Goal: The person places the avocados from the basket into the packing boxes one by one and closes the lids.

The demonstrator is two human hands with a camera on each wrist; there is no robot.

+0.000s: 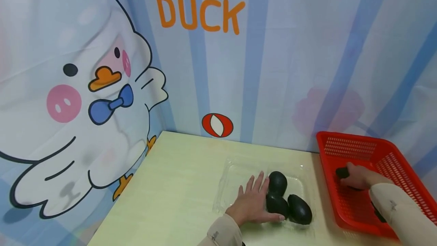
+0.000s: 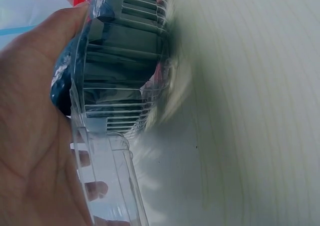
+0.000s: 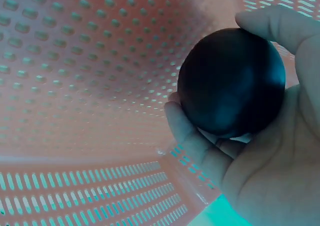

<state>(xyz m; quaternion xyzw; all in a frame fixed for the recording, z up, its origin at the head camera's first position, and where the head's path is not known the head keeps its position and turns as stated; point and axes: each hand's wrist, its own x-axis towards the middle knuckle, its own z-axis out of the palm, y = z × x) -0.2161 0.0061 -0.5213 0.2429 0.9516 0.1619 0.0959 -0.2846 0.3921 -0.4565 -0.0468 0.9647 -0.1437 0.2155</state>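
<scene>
Inside the red basket [image 1: 351, 136], my right hand [image 1: 356, 175] grips a dark, smooth avocado [image 3: 232, 83], its fingers and thumb curved round the fruit in the right wrist view. Three more dark avocados lie close together in a clear plastic tray [image 1: 227, 185]: one at the back [image 1: 277, 183], one in front of it [image 1: 277, 205] and one to the right [image 1: 299, 210]. My left hand [image 1: 250, 202] is spread over the tray with straight fingers, its fingers and thumb alongside the two left avocados. The left wrist view shows the palm at the tray's rim [image 2: 82, 151].
The pale table [image 1: 177, 177] holds the tray, with the basket at its right end. A printed cloth [image 1: 280, 67] with a duck figure [image 1: 112, 132] hangs behind and along the left. Slotted walls [image 3: 90, 196] of the basket surround the right hand.
</scene>
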